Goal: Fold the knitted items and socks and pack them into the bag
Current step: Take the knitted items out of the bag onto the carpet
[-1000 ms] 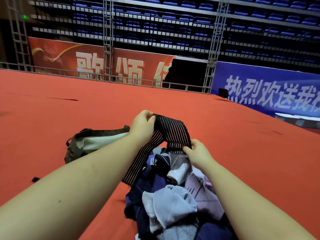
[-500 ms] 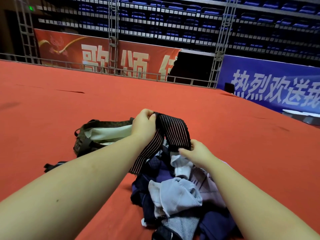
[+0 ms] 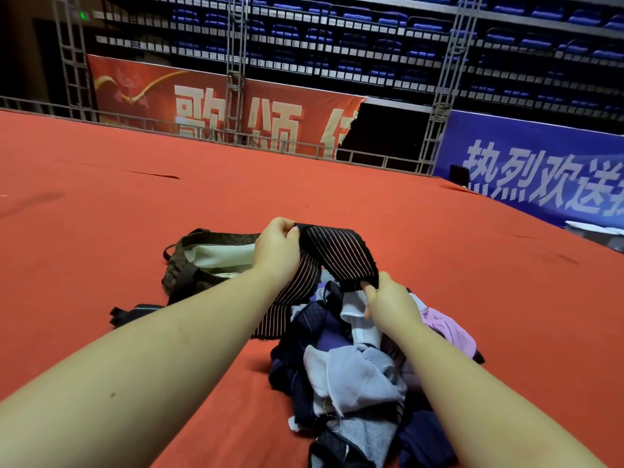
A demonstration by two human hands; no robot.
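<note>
A black sock with thin pale stripes [image 3: 341, 255] is stretched between both hands above the red carpet. My left hand [image 3: 275, 248] grips its far end, and my right hand [image 3: 388, 305] pinches its nearer edge. One striped end hangs down under my left forearm. Below lies a heap of socks and knitted items [image 3: 358, 373] in navy, white, grey and pink. The brown patterned bag [image 3: 202, 255] with a cream lining lies open on the carpet just left of my left hand.
A dark sock [image 3: 135, 312] lies alone on the red carpet [image 3: 472, 298] left of the heap. Metal railings and truss posts [image 3: 236, 96] line the carpet's far edge, with red and blue banners behind. A white object [image 3: 597, 231] sits at the right edge.
The striped sock has been pulled out a little wider between my hands. The view has shifted, bringing the lone dark sock and more of the bag into sight.
</note>
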